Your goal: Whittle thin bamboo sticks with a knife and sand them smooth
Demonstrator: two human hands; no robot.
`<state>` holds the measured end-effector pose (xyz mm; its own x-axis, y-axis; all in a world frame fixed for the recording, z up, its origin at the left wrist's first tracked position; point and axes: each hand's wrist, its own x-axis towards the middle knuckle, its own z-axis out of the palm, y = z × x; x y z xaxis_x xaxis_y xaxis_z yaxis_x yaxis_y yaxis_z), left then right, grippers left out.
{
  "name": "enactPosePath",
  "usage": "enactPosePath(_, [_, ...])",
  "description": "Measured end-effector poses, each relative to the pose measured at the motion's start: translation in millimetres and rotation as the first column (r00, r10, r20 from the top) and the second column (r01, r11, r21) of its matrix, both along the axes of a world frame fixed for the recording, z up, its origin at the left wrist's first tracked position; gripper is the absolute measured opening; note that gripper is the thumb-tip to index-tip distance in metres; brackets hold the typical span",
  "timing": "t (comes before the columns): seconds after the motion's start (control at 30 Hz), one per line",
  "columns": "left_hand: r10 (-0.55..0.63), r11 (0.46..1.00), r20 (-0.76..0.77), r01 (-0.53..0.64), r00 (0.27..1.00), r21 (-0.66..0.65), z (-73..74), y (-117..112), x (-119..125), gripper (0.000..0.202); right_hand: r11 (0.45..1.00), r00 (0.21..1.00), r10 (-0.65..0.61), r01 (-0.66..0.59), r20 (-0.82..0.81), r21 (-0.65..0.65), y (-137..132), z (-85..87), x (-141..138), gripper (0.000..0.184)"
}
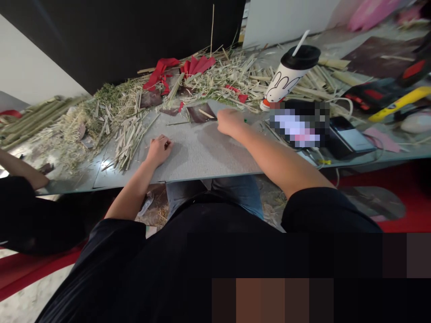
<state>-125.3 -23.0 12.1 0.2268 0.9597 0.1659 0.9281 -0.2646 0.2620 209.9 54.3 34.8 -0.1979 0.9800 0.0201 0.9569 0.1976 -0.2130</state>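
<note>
My left hand (159, 149) rests on the grey table (198, 154) with its fingers curled into a loose fist; nothing shows in it. Just left of it lies a bundle of split bamboo strips (129, 137). My right hand (230, 121) reaches further across the table, fingers closed around a thin stick (183, 123) that runs out to the left, with a small green bit showing at the right of the hand. A dark brown sheet (198, 112) lies right behind that hand.
Straw, bamboo scraps and red ribbon (161, 72) pile along the table's far side. A white cup with a black lid and straw (289, 76) stands at the right, beside a phone (350, 137) and tools. Another person's arm (20, 172) enters at the left edge.
</note>
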Motion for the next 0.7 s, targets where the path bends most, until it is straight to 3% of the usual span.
enactPosePath(0.1, [-0.008, 1.0, -0.029, 0.008, 1.0, 0.006, 7.6, -1.5, 7.3, 0.012, 1.0, 0.996, 0.022, -0.02, 0.092, -0.023, -5.5, 0.2, -3.7, 0.036])
enactPosePath(0.17, [-0.053, 0.999, -0.067, 0.053, 0.996, -0.003, 14.6, -1.0, 21.5, 0.022, 0.998, 0.992, 0.06, -0.057, 0.109, -0.03, -8.0, 0.9, -6.2, 0.034])
enactPosePath(0.3, [-0.244, 0.97, -0.138, 0.239, 0.96, -0.051, 24.5, 8.7, 71.0, 0.06, 0.998, 0.989, 0.068, -0.069, 0.134, 0.005, -12.5, 2.8, -8.5, 0.034])
enactPosePath(0.43, [-0.229, 0.972, -0.179, 0.216, 0.957, -0.088, 20.3, 21.5, 113.5, 0.069, 0.997, 0.986, 0.078, -0.081, 0.145, 0.018, -13.4, 3.8, -4.1, 0.035])
enactPosePath(0.53, [-0.198, 0.978, -0.151, 0.186, 0.968, -0.094, 12.2, 25.5, 122.8, 0.063, 0.997, 0.986, 0.07, -0.074, 0.153, 0.019, -7.0, 2.8, 1.3, 0.032])
enactPosePath(0.7, [-0.203, 0.976, -0.087, 0.195, 0.975, -0.099, 6.2, 31.5, 115.5, 0.058, 0.993, 0.981, 0.11, -0.116, 0.161, 0.025, 18.7, -3.7, 6.2, 0.033])
